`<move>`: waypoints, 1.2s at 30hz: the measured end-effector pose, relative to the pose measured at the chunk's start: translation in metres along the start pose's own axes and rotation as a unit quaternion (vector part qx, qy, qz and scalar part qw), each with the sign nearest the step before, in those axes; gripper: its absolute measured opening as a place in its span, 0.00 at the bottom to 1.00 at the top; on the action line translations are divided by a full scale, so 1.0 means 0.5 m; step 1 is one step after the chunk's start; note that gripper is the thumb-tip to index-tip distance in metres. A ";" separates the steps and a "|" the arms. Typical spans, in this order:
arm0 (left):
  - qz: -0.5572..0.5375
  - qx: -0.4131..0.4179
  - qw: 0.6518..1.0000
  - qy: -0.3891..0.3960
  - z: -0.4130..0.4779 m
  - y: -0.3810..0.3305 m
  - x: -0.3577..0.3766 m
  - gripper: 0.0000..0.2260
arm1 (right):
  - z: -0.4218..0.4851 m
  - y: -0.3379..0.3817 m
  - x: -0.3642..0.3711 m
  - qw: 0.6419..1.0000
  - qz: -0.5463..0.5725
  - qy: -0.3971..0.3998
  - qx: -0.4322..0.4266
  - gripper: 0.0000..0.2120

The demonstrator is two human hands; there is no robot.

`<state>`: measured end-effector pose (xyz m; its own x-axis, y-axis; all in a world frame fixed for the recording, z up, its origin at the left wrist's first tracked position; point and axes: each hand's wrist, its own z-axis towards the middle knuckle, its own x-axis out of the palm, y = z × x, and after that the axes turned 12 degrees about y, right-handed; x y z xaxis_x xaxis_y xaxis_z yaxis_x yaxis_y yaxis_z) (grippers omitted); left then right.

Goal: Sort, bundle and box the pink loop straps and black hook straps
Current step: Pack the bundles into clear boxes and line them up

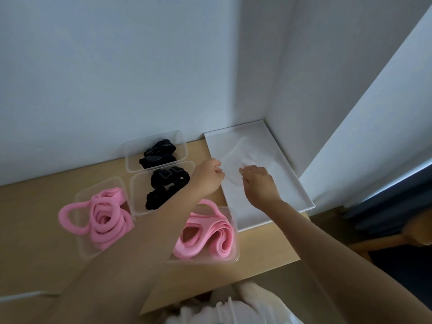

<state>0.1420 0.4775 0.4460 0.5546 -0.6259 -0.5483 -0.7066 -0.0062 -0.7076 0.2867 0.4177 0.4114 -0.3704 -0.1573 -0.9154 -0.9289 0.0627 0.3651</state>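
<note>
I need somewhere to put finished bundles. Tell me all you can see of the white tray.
The white tray is a shallow rectangle with a low raised rim, smooth like plastic. It lies flat on the far right corner of the table, against the wall. A clear piece, perhaps a lid, is in it, held at its near edge by the left hand and right hand.

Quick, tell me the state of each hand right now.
Left hand: pinches the left edge of a clear plastic piece over the white tray.
Right hand: grips the same piece at its near edge.
</note>
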 end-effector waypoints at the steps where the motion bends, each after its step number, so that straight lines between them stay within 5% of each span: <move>1: -0.011 0.005 1.000 0.011 -0.002 -0.003 0.003 0.07 | 0.001 0.004 -0.001 1.000 0.016 -0.006 0.009 0.17; 4: 0.020 -0.007 0.999 0.044 -0.003 -0.012 0.013 0.12 | -0.004 0.018 0.003 0.999 -0.005 0.008 0.038 0.14; 8: 0.047 -0.043 0.996 0.063 -0.002 -0.012 0.014 0.07 | -0.001 0.009 0.015 0.992 0.024 0.045 0.117 0.22; 12: 0.063 -0.057 0.994 0.069 0.012 -0.023 0.015 0.14 | 0.009 -0.005 0.021 0.990 -0.053 0.106 0.080 0.27; 16: 0.065 -0.079 0.992 0.075 0.033 -0.023 0.009 0.05 | 0.017 -0.020 0.025 0.981 -0.090 0.155 0.076 0.27; 20: 0.036 -0.098 0.994 0.040 0.051 -0.020 -0.003 0.17 | 0.013 -0.035 0.028 0.980 -0.130 0.141 0.050 0.26; 25: 0.091 -0.073 0.992 0.054 0.075 -0.022 0.001 0.19 | 0.002 -0.040 0.034 0.986 -0.103 0.128 0.034 0.26; 29: 0.152 -0.149 0.976 0.053 0.108 -0.028 0.031 0.26 | 0.008 -0.033 0.038 0.992 -0.030 0.120 0.035 0.27; 33: 0.121 -0.187 0.974 0.029 0.118 -0.032 0.037 0.22 | 0.017 -0.030 0.044 0.995 -0.009 0.088 0.054 0.29; 36: 0.005 -0.133 0.990 0.047 0.116 -0.028 0.036 0.13 | 0.022 -0.031 0.041 0.996 -0.015 0.060 0.068 0.30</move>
<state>0.1871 0.5116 0.4202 0.5113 -0.6975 -0.5021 -0.8099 -0.1956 -0.5531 0.2935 0.4244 0.3854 -0.3470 -0.2775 -0.8959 -0.9341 0.1872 0.3039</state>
